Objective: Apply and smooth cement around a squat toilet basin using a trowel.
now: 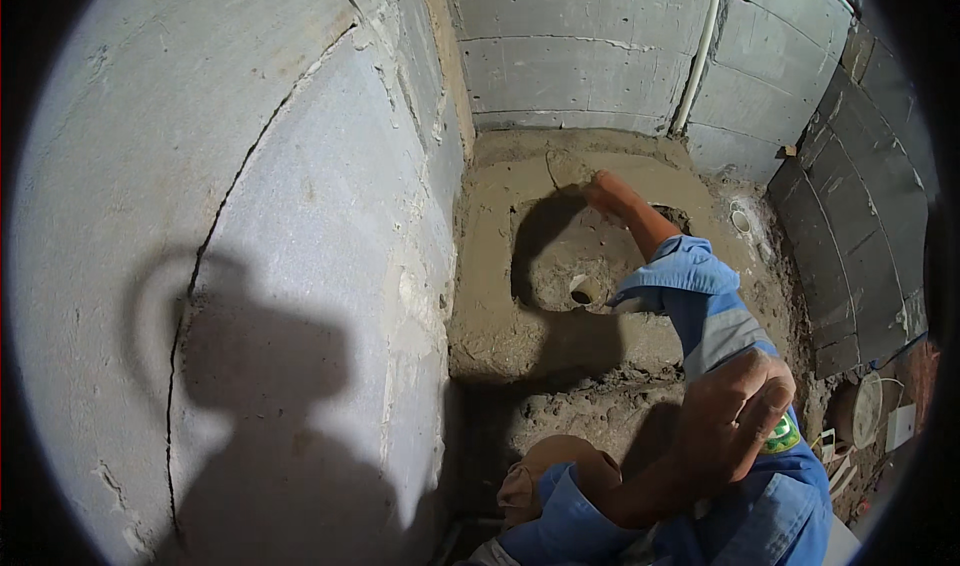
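My right arm, in a blue sleeve with a grey band, reaches forward over a square recess in wet grey mortar. At its far rim my right hand (608,196) is closed around what looks like a mortar-coated trowel (570,169); the handle is hidden by the fingers. The blade lies flat against the mortar surface (490,216). Inside the recess sits a round drain pipe opening (583,290). Closer in, my left hand (738,421) is curled into a fist across my right sleeve. Whatever its fingers may hold is hidden.
Grey block walls (570,76) enclose the left, back and right. A white pipe (700,56) runs down the back corner. Another pipe opening (740,221) stands right of the mortar. A bucket (860,411) and small items lie at the lower right. My shadow falls on the left wall.
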Action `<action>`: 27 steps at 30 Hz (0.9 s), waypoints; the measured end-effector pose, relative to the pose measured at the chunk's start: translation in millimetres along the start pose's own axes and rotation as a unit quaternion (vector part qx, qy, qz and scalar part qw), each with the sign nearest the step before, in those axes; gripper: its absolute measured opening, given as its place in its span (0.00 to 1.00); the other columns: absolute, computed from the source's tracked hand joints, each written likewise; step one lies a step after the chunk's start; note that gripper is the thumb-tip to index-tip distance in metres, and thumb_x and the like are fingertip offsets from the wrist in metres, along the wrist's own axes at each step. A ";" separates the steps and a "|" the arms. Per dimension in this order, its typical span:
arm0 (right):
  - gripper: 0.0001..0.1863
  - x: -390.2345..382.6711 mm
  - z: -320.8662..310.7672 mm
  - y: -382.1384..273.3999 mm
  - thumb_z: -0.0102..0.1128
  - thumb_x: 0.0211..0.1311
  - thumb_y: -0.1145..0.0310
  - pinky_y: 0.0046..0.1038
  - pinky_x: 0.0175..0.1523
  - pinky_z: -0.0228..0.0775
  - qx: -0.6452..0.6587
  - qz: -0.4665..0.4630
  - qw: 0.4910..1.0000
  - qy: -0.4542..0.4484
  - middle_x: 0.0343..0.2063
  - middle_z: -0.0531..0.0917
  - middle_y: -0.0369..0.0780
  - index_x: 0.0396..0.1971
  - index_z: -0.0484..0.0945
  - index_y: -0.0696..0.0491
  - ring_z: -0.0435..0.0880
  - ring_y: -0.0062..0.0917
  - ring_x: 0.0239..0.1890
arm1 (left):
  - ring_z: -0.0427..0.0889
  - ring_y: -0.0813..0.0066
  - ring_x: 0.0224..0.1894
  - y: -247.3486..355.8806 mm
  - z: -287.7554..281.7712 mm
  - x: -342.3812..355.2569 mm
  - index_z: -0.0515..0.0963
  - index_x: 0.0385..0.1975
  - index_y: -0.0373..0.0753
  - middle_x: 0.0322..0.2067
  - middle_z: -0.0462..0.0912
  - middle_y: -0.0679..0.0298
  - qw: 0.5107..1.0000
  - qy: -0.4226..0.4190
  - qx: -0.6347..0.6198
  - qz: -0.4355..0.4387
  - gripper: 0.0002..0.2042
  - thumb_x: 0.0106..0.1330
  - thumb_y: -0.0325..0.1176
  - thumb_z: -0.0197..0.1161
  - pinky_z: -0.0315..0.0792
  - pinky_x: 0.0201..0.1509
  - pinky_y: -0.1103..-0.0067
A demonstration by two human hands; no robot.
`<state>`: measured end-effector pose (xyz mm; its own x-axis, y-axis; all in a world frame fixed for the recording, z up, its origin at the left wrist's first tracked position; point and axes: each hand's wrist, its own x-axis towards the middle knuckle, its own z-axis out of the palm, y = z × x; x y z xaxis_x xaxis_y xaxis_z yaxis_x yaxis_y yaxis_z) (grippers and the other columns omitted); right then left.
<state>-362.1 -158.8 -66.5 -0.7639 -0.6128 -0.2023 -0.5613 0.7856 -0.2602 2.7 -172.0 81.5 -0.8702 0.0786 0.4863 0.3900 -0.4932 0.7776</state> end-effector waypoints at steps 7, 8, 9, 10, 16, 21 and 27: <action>0.18 -7.9 21.1 -67.9 0.54 0.67 0.57 0.36 0.21 0.74 0.340 0.052 0.938 -0.048 0.18 0.79 0.42 0.40 0.80 0.58 0.81 0.30 0.18 | 0.79 0.57 0.32 -3.6 -0.6 6.6 0.71 0.44 0.29 0.32 0.78 0.50 1.000 -0.015 0.020 0.013 0.14 0.75 0.37 0.49 0.72 0.38 0.68; 0.19 -7.1 28.5 -70.8 0.54 0.67 0.57 0.37 0.23 0.75 0.324 0.072 0.940 -0.080 0.19 0.79 0.42 0.41 0.79 0.60 0.81 0.31 0.20 | 0.79 0.56 0.33 -3.5 -1.1 7.4 0.73 0.40 0.31 0.31 0.78 0.51 1.000 -0.011 0.018 0.000 0.14 0.74 0.39 0.51 0.72 0.38 0.68; 0.21 -5.1 36.0 -69.3 0.55 0.67 0.56 0.37 0.25 0.75 0.326 0.056 0.936 -0.116 0.20 0.79 0.42 0.43 0.78 0.61 0.81 0.31 0.21 | 0.79 0.54 0.33 -3.3 -1.7 7.8 0.75 0.36 0.33 0.30 0.77 0.52 1.000 -0.006 0.004 -0.024 0.15 0.73 0.41 0.53 0.71 0.38 0.68; 0.25 -5.0 41.6 -60.1 0.53 0.68 0.53 0.37 0.27 0.77 0.284 0.000 0.951 -0.122 0.22 0.79 0.44 0.44 0.76 0.64 0.82 0.33 0.22 | 0.79 0.54 0.33 -2.9 -2.2 7.9 0.75 0.36 0.33 0.30 0.77 0.52 1.000 -0.005 0.013 -0.017 0.15 0.73 0.41 0.53 0.71 0.38 0.68; 0.17 17.5 58.0 27.1 0.50 0.68 0.60 0.41 0.39 0.77 -0.300 -0.185 0.931 0.096 0.28 0.82 0.49 0.43 0.80 0.58 0.84 0.41 0.33 | 0.80 0.54 0.33 -2.7 0.0 10.4 0.74 0.35 0.33 0.30 0.78 0.52 0.999 -0.026 0.002 -0.041 0.15 0.73 0.42 0.53 0.72 0.39 0.68; 0.13 -29.7 33.5 122.7 0.53 0.65 0.63 0.41 0.33 0.74 -0.013 0.010 0.997 0.073 0.23 0.80 0.47 0.35 0.81 0.57 0.81 0.39 0.27 | 0.75 0.67 0.24 -2.8 2.0 12.4 0.75 0.35 0.30 0.26 0.77 0.55 1.000 -0.010 0.003 -0.020 0.21 0.74 0.48 0.51 0.69 0.30 0.73; 0.11 -125.2 4.8 198.5 0.53 0.61 0.67 0.38 0.23 0.68 0.226 0.279 0.926 0.116 0.17 0.75 0.40 0.29 0.80 0.58 0.75 0.29 0.18 | 0.72 0.70 0.22 0.8 -0.3 10.8 0.76 0.35 0.30 0.26 0.77 0.56 0.997 -0.043 -0.031 -0.057 0.21 0.74 0.47 0.51 0.67 0.29 0.75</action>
<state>-376.3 73.4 -97.4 -0.9722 -0.0460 -0.2295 0.0920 0.8264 -0.5555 -6.5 -171.8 87.3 -0.8779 0.2105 0.4301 0.2674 -0.5294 0.8051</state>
